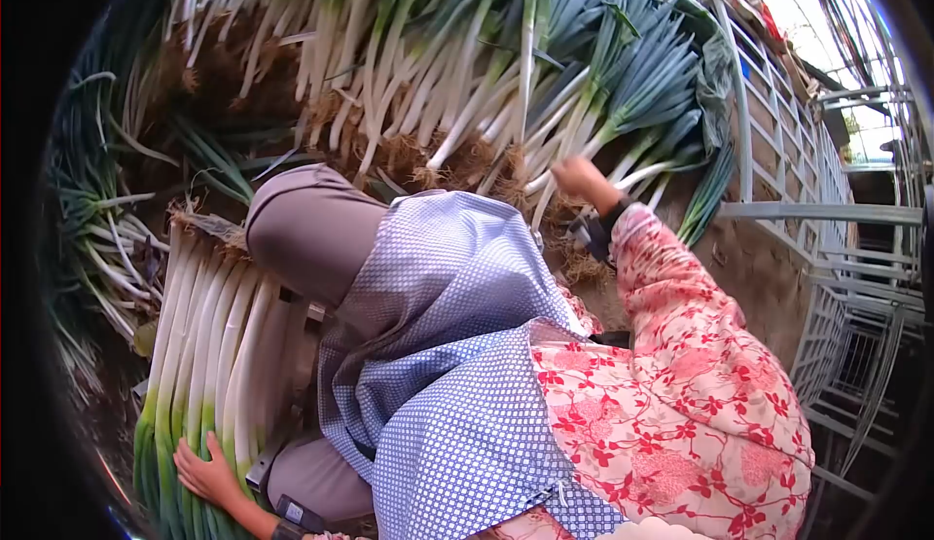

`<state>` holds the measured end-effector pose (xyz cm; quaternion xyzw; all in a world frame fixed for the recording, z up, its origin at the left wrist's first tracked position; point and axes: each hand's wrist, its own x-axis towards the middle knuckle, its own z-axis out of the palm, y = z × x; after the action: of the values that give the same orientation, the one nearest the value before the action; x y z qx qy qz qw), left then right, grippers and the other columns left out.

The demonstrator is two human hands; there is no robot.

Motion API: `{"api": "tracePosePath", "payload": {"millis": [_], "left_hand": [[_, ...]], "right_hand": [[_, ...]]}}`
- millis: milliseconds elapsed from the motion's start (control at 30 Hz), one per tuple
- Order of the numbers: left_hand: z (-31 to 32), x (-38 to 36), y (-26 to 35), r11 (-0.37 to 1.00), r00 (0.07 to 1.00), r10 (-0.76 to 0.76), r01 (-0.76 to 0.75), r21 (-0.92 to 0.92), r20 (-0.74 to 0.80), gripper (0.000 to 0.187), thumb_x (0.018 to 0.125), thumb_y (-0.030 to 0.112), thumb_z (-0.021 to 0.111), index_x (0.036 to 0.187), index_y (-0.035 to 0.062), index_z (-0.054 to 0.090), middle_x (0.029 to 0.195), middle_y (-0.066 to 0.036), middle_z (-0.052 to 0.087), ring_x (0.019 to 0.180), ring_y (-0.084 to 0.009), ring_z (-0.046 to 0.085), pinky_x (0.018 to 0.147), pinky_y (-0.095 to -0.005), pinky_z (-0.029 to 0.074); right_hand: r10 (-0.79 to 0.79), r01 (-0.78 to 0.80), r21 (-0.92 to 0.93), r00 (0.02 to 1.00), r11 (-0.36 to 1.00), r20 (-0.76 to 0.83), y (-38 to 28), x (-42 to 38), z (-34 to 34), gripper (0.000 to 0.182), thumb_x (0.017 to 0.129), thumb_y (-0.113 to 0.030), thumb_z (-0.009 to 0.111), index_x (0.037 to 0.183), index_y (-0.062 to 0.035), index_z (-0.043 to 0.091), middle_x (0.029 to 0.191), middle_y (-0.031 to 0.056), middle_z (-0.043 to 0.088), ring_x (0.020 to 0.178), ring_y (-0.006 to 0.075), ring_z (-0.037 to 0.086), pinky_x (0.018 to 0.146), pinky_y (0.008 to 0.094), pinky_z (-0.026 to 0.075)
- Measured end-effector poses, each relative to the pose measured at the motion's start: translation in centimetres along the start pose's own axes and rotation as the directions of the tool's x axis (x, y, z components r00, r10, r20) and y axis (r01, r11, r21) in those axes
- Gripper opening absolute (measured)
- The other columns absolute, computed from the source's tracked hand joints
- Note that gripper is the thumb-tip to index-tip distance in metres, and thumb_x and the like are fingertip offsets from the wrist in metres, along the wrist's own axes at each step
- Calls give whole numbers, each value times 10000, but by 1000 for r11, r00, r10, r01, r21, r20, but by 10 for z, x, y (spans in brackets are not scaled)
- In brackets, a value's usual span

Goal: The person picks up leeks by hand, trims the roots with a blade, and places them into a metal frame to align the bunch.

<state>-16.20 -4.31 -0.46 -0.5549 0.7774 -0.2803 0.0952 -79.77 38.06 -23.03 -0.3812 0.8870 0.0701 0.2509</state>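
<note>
My left hand [207,474] lies flat with fingers apart on a bundle of leeks [209,345], whose white stems line up side by side beside my knee. The root ends of this bundle point up the view and the green parts lie under and below my palm. Farther off, my right hand [582,180] is closed at the root ends of a big heap of leeks [457,83]. White stems surround its fingers. Whether it grips one of them is hidden. A dark band [615,214] circles the right wrist.
More leeks [107,238] lie loose at the left. A metal frame [769,122] with bars stands along the right side, with a long rail [827,212] jutting toward me. My checked apron [457,375] and bent knee [311,234] fill the middle.
</note>
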Motion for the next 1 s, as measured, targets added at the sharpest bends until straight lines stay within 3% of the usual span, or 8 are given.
{"api": "tracePosePath", "payload": {"millis": [33,67,100,200,333,400,600,1000], "left_hand": [[-2,1,-2,1000,1000,-12,12,28,14,597,810,525,581,1213,88,528,1218,-111,544,1171,-265,476,999,-483,331],[-1,2,0,998,999,-20,18,61,31,604,811,540,570,1217,94,527,1220,-105,544,1175,-261,474,999,-489,330],[1,3,2,995,998,-29,24,96,48,612,813,555,559,1220,100,527,1222,-100,544,1180,-258,473,999,-494,329],[-2,7,2,994,993,-51,40,102,109,625,809,572,554,1230,111,523,1231,-84,543,1186,-252,470,1004,-501,324],[-3,9,1,991,991,-65,50,123,121,617,804,578,557,1230,132,526,1232,-71,548,1179,-252,475,986,-494,337],[-3,10,1,989,990,-69,51,141,123,609,805,579,556,1228,142,528,1229,-67,552,1173,-253,479,971,-483,347],[4,15,-9,990,989,-65,47,136,132,591,806,572,558,1216,146,536,1221,-61,562,1146,-256,500,951,-436,363],[10,19,-21,991,986,-79,62,115,144,613,783,580,576,1207,137,546,1206,-89,569,1113,-282,519,936,-442,374]], "right_hand": [[-153,152,-207,988,966,12,41,-9,68,210,825,-236,535,848,-35,592,794,157,620,691,279,603,616,393,499],[323,-348,446,937,824,134,31,-39,69,214,849,-250,520,864,-47,585,780,121,612,680,257,598,586,385,491],[537,-646,756,678,109,502,24,-64,69,218,874,-264,505,880,-58,577,766,85,605,670,235,593,556,377,482],[565,-687,724,573,-64,594,47,-80,109,241,896,-308,507,929,-74,554,753,36,572,654,195,574,506,360,456],[281,-379,877,842,-296,459,90,-34,216,317,865,-343,556,1017,-66,546,756,56,565,641,205,566,492,369,451],[698,-417,888,577,-193,423,10,-39,114,367,849,-311,546,1015,11,606,828,167,637,813,343,632,689,432,524],[875,-425,838,182,-342,449,54,-7,152,511,797,-342,606,1056,98,585,1093,269,601,1054,366,584,913,412,441],[489,60,729,778,-682,394,61,-19,82,235,885,-267,585,859,-34,570,697,60,593,602,207,598,572,321,533]]}}
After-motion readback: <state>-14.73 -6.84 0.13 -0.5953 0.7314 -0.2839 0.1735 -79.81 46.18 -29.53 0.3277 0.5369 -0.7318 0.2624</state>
